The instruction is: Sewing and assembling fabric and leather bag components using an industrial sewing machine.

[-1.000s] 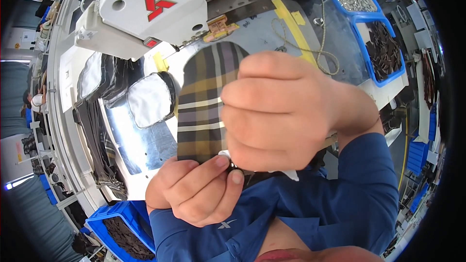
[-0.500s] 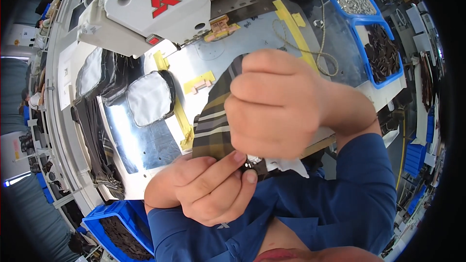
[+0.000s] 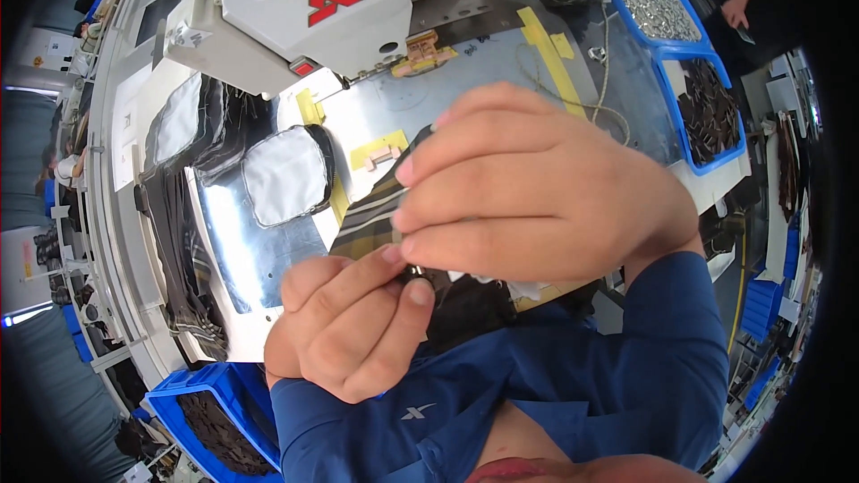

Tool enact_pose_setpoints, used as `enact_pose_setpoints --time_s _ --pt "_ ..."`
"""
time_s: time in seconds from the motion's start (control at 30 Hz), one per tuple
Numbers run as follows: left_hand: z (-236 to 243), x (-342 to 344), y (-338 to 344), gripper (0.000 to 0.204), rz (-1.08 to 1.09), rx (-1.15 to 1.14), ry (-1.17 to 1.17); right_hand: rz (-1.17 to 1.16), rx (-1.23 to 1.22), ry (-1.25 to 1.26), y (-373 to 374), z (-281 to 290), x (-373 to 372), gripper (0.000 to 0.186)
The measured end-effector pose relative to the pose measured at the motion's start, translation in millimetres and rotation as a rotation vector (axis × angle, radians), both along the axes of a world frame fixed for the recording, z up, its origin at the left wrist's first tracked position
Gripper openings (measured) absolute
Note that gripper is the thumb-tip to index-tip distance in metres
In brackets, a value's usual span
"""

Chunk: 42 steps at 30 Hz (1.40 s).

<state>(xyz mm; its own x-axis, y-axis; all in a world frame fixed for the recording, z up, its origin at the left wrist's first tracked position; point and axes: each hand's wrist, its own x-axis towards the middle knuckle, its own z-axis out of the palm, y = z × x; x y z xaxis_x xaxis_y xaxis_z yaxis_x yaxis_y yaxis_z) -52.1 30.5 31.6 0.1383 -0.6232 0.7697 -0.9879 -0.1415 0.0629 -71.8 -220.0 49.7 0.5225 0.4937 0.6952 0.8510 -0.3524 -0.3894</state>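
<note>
A striped brown, black and white cloth piece (image 3: 369, 219) is in front of my chest, partly hidden by my hands. My left hand (image 3: 353, 331) is closed, thumb and fingers pinching a small shiny metal piece (image 3: 416, 274) at the cloth's near end; its exact shape is too small to tell. Across the cloth lies my right hand (image 3: 546, 192), fingers bent and side by side, the lowest fingertip meeting the left fingertips. Its thumb and whatever lies under its palm are hidden. Dark cloth (image 3: 474, 309) and a bit of white material show below it.
A white sewing machine head (image 3: 268, 18) stands beyond my hands. White-faced cloth pads (image 3: 288, 174) and draped striped strips (image 3: 179, 268) lie at left. Blue bins with metal parts (image 3: 658, 9) and brown pieces (image 3: 711, 112) sit at right; another blue bin (image 3: 215, 385) stands lower left.
My right hand has loosened from a fist into longer, straighter fingers. Both hands, with the cloth and metal piece, have shifted left. Another person's hand has appeared at the upper right.
</note>
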Motion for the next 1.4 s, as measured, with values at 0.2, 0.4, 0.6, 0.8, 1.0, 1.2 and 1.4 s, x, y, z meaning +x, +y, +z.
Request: enact_pose_setpoints --time_s 0.2,0.4,0.6,0.8,1.0,1.2,1.4 --pt "3.9 -3.4 -0.1 0.023 0.02 0.039 -0.151 -0.003 -0.027 -0.217 3.0 -10.6 3.3 0.012" --pt "6.5 -4.9 2.9 0.021 0.074 0.1 -0.252 -0.061 -0.037 -0.277 3.8 -6.1 0.6 0.012" --pt "10.5 -2.7 0.4 0.018 0.02 0.079 -0.081 -0.063 -0.062 -0.194 2.0 -3.1 -2.7 0.015" --pt "30.9 32.5 9.1 0.04 -0.264 -0.108 0.424 -0.069 -0.052 -0.296 3.8 -6.8 0.1 0.015" --pt "27.5 24.8 5.6 0.034 -0.002 0.098 0.33 -0.054 -0.098 -0.266 2.3 -2.6 -3.3 0.016" --pt "29.3 19.5 5.8 0.039 0.087 0.116 0.152 -0.1 -0.059 -0.238 5.7 -2.8 -3.4 0.016" --pt "26.3 14.3 5.6 0.026 0.118 0.06 -0.039 -0.069 -0.042 -0.248 4.3 -4.4 0.1 0.014"
